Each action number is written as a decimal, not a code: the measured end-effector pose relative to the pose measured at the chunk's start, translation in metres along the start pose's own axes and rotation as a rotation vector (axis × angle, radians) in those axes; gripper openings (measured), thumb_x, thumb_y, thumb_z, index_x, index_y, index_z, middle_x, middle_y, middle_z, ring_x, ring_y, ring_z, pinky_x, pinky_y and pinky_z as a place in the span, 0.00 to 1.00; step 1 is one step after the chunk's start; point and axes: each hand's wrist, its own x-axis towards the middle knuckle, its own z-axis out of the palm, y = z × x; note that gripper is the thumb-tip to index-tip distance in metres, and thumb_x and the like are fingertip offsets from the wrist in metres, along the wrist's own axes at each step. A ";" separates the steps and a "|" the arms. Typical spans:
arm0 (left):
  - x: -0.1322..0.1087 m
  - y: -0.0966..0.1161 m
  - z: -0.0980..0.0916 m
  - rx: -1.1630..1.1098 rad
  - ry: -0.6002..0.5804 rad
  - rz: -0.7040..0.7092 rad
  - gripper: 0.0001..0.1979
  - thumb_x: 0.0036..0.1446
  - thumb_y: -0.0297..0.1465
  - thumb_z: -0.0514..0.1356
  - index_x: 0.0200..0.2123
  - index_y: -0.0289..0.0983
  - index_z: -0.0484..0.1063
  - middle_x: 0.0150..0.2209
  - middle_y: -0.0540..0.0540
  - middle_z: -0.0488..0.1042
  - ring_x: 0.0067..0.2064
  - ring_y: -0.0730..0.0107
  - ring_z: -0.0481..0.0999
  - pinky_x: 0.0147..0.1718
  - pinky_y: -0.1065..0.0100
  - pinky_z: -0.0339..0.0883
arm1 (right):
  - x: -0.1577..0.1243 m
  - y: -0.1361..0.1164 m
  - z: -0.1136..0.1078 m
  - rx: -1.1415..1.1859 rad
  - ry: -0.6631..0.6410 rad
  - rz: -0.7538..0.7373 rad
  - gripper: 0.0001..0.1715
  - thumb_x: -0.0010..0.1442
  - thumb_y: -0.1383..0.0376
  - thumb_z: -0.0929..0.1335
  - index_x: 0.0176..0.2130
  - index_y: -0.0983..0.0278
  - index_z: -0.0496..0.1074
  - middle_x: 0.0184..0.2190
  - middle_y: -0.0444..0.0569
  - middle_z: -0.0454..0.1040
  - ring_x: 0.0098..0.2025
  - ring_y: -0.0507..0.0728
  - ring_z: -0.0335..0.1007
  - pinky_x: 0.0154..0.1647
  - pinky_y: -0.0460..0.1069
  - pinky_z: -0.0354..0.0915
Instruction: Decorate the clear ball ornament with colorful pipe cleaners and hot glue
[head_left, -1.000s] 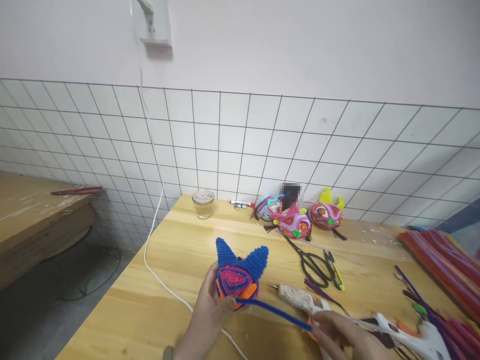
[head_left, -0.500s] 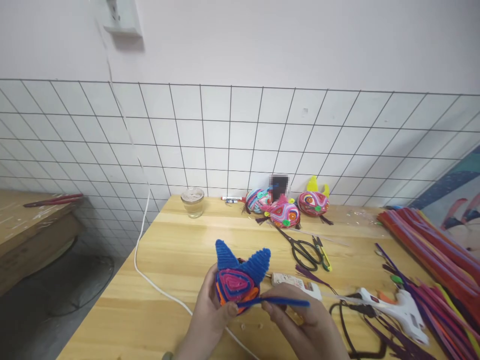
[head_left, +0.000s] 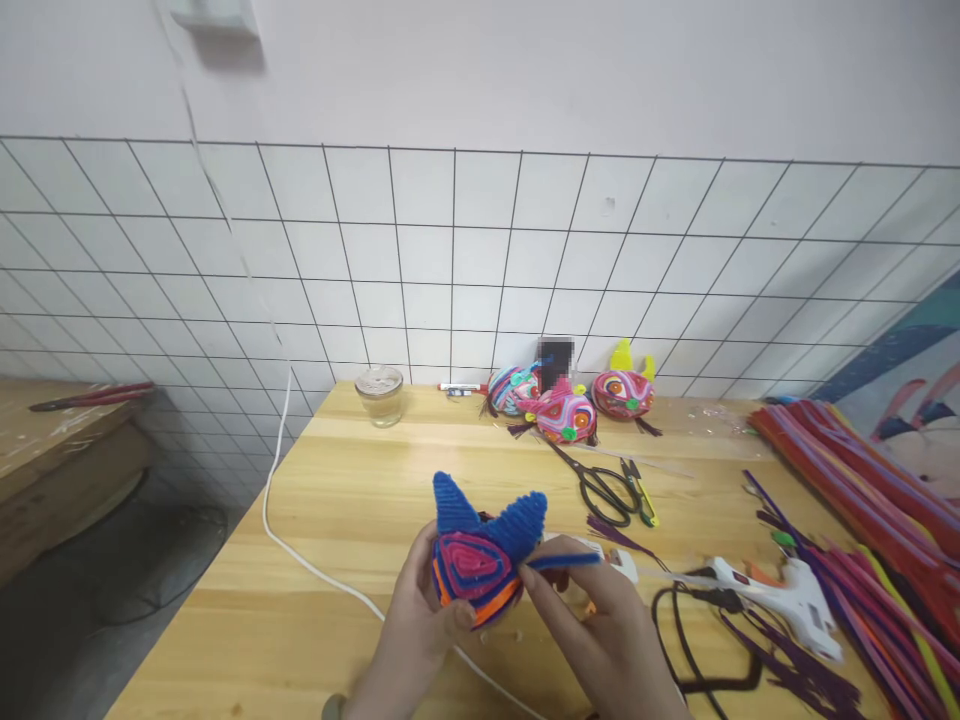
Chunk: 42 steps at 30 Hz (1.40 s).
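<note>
My left hand (head_left: 421, 620) is wrapped round a ball-shaped figure (head_left: 474, 565) covered in coiled pink, blue and orange pipe cleaner. Two ribbed blue ears (head_left: 523, 525) stand up from its top. Between thumb and fingers, my right hand (head_left: 600, 625) pinches a blue pipe cleaner (head_left: 571, 561) at the figure's right side; its free end sticks out to the right. Fingers hide the figure's lower left side. Partly covered by my right hand, a white glue gun (head_left: 625, 566) lies just behind it.
Beyond my hands lie black scissors (head_left: 611, 495) and a yellow-handled cutter (head_left: 648, 507). Several finished figures (head_left: 566, 415), a marker (head_left: 460, 387) and a glass jar (head_left: 379, 400) line the wall. At right are another glue gun (head_left: 806, 605) and pipe cleaner bundles (head_left: 847, 470). A white cable (head_left: 319, 572) crosses the left.
My right hand has moved the blue pipe cleaner up along the figure's right side, away from its lower edge. More of the orange band shows. The camera view has tilted slightly.
</note>
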 end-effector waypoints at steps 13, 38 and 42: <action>0.000 -0.003 -0.002 -0.002 -0.016 -0.022 0.35 0.28 0.42 0.74 0.44 0.42 0.73 0.42 0.41 0.81 0.43 0.56 0.79 0.41 0.63 0.73 | 0.000 -0.005 0.003 0.126 -0.006 0.170 0.06 0.59 0.64 0.67 0.31 0.60 0.74 0.24 0.43 0.75 0.27 0.53 0.70 0.30 0.45 0.66; 0.002 -0.004 -0.003 0.074 -0.074 -0.042 0.39 0.26 0.47 0.73 0.45 0.40 0.72 0.42 0.40 0.80 0.44 0.52 0.78 0.43 0.58 0.72 | -0.008 0.009 0.016 0.887 -0.002 0.575 0.15 0.51 0.59 0.75 0.31 0.62 0.68 0.25 0.41 0.74 0.26 0.51 0.72 0.27 0.45 0.68; 0.001 -0.004 -0.004 0.063 -0.090 -0.055 0.40 0.27 0.46 0.73 0.48 0.41 0.72 0.44 0.39 0.79 0.46 0.50 0.77 0.46 0.56 0.70 | -0.008 0.011 0.015 0.883 -0.030 0.560 0.14 0.52 0.58 0.75 0.32 0.62 0.68 0.27 0.44 0.76 0.29 0.53 0.73 0.29 0.47 0.69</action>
